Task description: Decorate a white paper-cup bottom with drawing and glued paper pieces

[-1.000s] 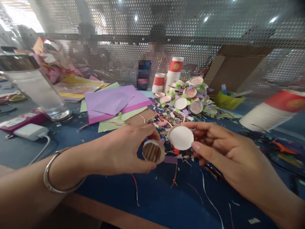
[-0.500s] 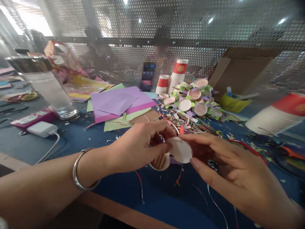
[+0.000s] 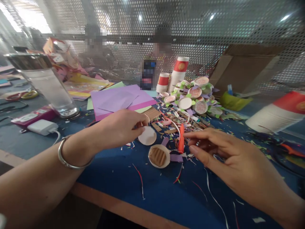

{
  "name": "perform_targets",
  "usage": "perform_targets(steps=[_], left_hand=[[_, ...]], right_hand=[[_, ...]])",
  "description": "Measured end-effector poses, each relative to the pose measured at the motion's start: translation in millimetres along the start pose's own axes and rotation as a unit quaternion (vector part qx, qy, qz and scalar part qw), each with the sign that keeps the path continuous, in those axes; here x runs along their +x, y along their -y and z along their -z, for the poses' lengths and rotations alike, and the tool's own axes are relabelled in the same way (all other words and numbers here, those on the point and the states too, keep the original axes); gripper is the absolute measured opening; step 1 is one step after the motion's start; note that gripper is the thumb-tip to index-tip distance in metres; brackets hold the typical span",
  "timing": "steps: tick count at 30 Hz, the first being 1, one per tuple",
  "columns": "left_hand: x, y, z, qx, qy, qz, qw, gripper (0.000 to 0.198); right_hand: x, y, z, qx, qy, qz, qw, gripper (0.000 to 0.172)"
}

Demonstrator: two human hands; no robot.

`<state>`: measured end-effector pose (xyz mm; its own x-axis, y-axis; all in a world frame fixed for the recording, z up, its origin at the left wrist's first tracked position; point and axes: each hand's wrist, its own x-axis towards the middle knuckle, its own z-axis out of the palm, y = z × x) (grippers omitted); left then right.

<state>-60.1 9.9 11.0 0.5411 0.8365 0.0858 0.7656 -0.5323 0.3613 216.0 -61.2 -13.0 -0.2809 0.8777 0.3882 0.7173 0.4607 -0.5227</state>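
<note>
In the head view, the left hand [image 3: 119, 127] is pinching a white paper disc [image 3: 147, 135] by its edge, a little above or on the blue table [image 3: 114, 190] — which of the two, I cannot tell. The right hand [image 3: 224, 156] is loosely open, its fingers parted just beside an orange tube [image 3: 181, 139]; near, between both hands, lies a round paper piece [image 3: 159, 156] with brown corrugated cardboard inside — beyond it, far right, is a pile of decorated discs [image 3: 196, 97].

White disc [image 3: 147, 136] passed to left hand [image 3: 121, 127] — right hand [image 3: 215, 152] now off it
</note>
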Motion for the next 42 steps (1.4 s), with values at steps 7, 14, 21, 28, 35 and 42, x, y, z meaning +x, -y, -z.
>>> perform_targets(steps=[7,14,21,28,35,42], left_hand=[[-6.9,-21.1,-11.6,-0.019,-0.013,-0.094,0.995,0.019],[20.8,-31.1,-34.3,0.006,-0.006,-0.124,0.992,0.024],[30.8,-25.3,-31.2,-0.047,0.042,-0.111,0.992,0.02],[31.7,-21.3,-30.2,-0.05,0.068,-0.112,0.99,0.013],[24.6,-24.3,-23.7,-0.062,0.057,-0.117,0.99,0.009],[22.3,-21.0,-21.8,-0.04,0.054,-0.123,0.99,0.003]], right_hand=[[3.3,-3.4,-5.3,-0.04,0.028,0.075,0.996,0.017],[3.5,-3.1,-9.3,-0.009,0.047,0.056,0.997,0.015],[1.9,-4.0,-6.7,-0.026,0.038,0.076,0.996,0.016],[0.1,-4.8,-4.4,-0.022,0.032,0.073,0.997,0.016],[-1.6,-3.2,-0.8,-0.012,0.043,0.067,0.997,0.018],[-0.2,-1.5,-0.4,-0.007,0.045,0.07,0.996,0.016]])
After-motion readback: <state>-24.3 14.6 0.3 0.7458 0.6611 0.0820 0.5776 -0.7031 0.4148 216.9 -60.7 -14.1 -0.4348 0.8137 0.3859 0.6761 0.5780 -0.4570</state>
